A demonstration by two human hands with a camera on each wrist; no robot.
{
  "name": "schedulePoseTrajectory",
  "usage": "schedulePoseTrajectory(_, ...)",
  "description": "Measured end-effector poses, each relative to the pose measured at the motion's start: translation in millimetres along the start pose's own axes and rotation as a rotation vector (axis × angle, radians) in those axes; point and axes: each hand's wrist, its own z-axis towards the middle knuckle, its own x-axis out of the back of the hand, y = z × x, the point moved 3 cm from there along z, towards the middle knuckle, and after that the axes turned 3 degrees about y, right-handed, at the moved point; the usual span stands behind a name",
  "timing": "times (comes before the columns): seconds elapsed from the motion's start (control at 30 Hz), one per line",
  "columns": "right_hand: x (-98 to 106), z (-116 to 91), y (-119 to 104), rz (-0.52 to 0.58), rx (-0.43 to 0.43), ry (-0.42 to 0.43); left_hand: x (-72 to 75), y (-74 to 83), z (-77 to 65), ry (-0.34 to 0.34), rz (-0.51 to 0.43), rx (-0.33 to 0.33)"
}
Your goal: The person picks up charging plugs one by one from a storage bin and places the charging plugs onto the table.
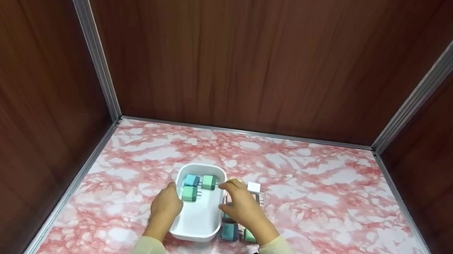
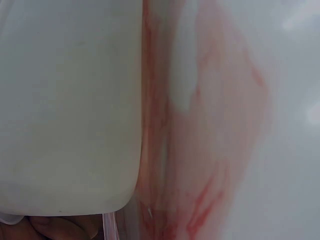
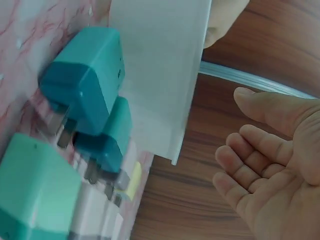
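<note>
A white plastic tray (image 1: 196, 223) holds three plug-in chargers near its far end: a blue charger (image 1: 192, 180), a green charger (image 1: 208, 182) and another green charger (image 1: 189, 193). My left hand (image 1: 166, 203) grips the tray's left side; its curled fingers (image 2: 62, 227) show past the tray wall in the left wrist view. Over the tray's right rim hovers my right hand (image 1: 242, 205), palm bare and fingers loosely bent with nothing between them. Beneath it, partly hidden, lie more chargers, among them a teal charger (image 3: 95, 75) and a pale green charger (image 3: 37, 190).
Right of the tray, a white charger (image 1: 253, 187) and a yellow charger (image 1: 235, 181) sit at the far end of the group, with a dark teal charger (image 1: 229, 231) at the near end. Brown wood-grain panels (image 1: 252, 60) with metal edging enclose the red-and-white marbled tabletop (image 1: 320, 209).
</note>
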Motion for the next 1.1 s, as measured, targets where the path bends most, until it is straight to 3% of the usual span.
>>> schedulePoseTrajectory(0.37, -21.6, 12.9, 7.5, 0.019, -0.027, 0.003, 0.4, -1.0, 0.4, 0.002, 0.007, -0.013)
schedulePoseTrajectory(0.93, -47.1, 35.3, -0.2, -0.022, -0.067, -0.056, 0.0, 0.6, 0.0, 0.039, 0.002, -0.027)
schedulePoseTrajectory(1.1, -52.1, 44.6, -1.8, -0.029, -0.125, -0.06, 0.0, 0.6, 0.0, 0.04, -0.003, -0.034)
